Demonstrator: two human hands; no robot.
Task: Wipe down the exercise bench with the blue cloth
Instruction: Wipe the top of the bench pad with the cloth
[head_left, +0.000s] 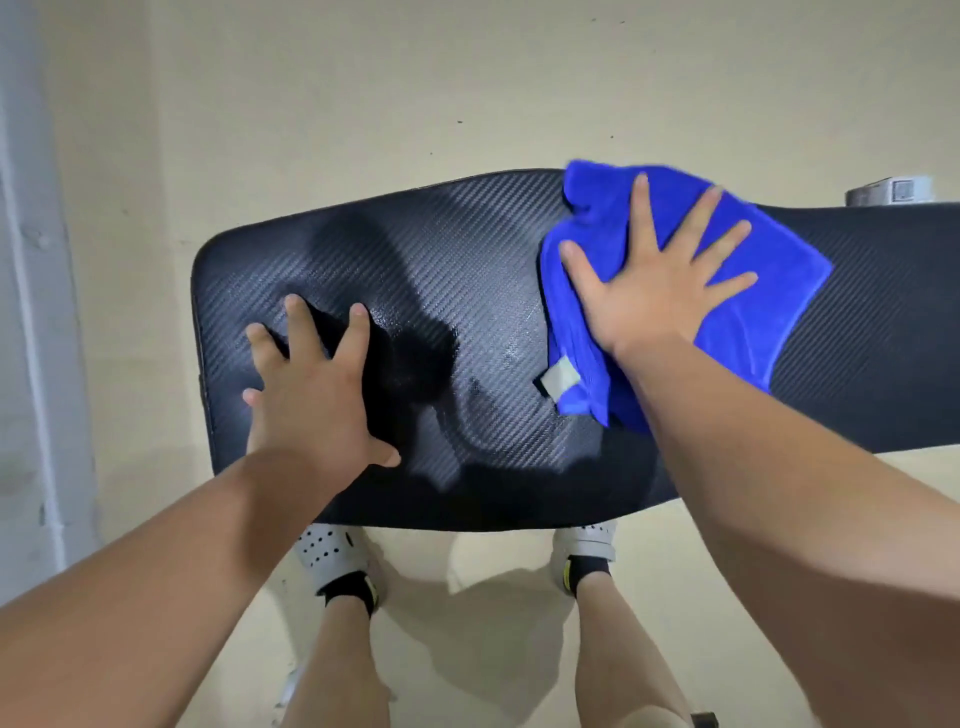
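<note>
The black exercise bench (467, 270) with a woven, carbon-like texture runs across the view from left to right. A blue cloth (769, 322) lies rumpled on its right part, a small white tag showing at its near edge. My right hand (654, 280) presses flat on the cloth with fingers spread. My left hand (306, 384) rests flat on the bare bench pad near its left end, fingers apart, holding nothing.
My two feet in white shoes (332, 556) stand on the beige floor (467, 104) just under the bench's near edge. A pale wall or post (31, 312) rises on the left. A small grey-and-white object (888, 191) peeks out behind the bench at the right.
</note>
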